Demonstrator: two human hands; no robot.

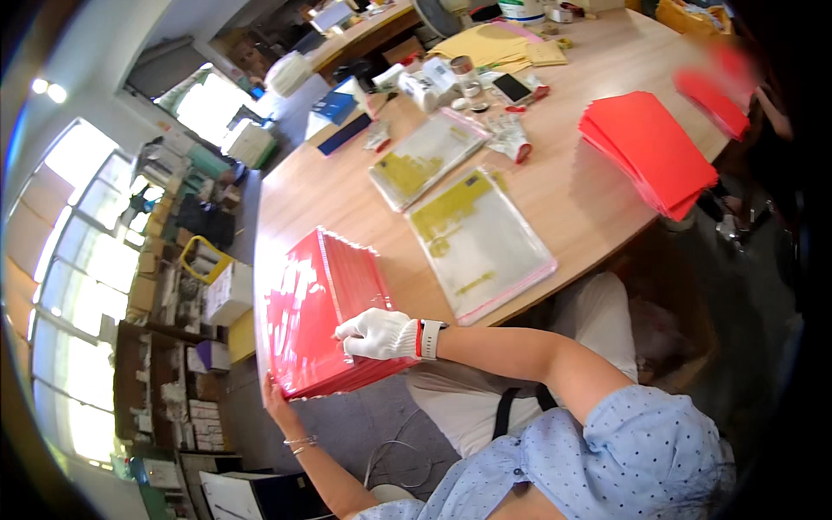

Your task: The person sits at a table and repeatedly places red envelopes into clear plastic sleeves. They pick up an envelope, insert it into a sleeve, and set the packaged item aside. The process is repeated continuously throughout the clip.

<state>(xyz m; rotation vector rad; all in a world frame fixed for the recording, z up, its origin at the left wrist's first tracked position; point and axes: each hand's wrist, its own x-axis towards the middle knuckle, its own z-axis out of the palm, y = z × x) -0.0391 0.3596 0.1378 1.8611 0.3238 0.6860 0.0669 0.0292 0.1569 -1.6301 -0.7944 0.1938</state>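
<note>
A thick stack of red sheets in clear, glossy sleeves [299, 303] lies at the table's left front corner. My left hand [276, 406], bare with bracelets at the wrist, grips the stack's near left corner; some fingers are hidden by it. Across the stack's near right part rests my right hand [377, 334] in a white knitted glove, its fingers curled at the sleeve edges. A pale watch and a red band circle that wrist. Right of the stack lie clear plastic sleeves [494, 247], with another pile of clear sleeves [433, 156] behind them.
Bare red sheets [646, 152] are piled at the table's right, near another person's motion-smeared hand [728, 74]. Farther back are a phone [513, 87], a glass jar [466, 76], a blue box [336, 108] and yellow envelopes [485, 48]. Shelves [160, 373] stand at the left.
</note>
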